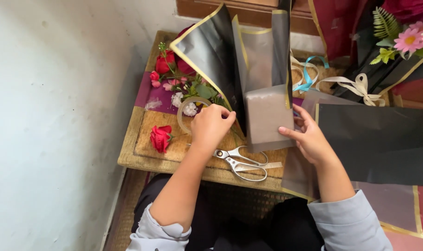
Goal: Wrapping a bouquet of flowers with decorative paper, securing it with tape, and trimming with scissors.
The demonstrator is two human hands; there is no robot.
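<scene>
The right hand (310,137) has its grip pinched on the lower right edge of a folded sheet of grey wrapping paper (267,116), thumb on the front face and fingers curled behind it. The sheet stands nearly upright over the middle of the surface (142,155), its upper flaps, dark grey with gold edges, fanning up and away from the person. The left hand (211,126) sits just left of the sheet with its fingers curled closed near the sheet's lower left edge; whether its grip actually pinches the paper or the stems behind it cannot be told from this angle.

A roll of clear tape (189,110) lies just behind the left hand. Silver scissors (241,161) rest on the woven surface below both hands, blades toward the left wrist. A loose red rose (161,137) lies near the left edge, and a cluster of red and pink flowers with green leaves (174,76) lies farther back. More dark gold-edged sheets (378,139) spread to the right under the right forearm. Cream and blue ribbons (313,74) lie beyond the sheet, and pink daisies (413,39) sit at the top right corner.
</scene>
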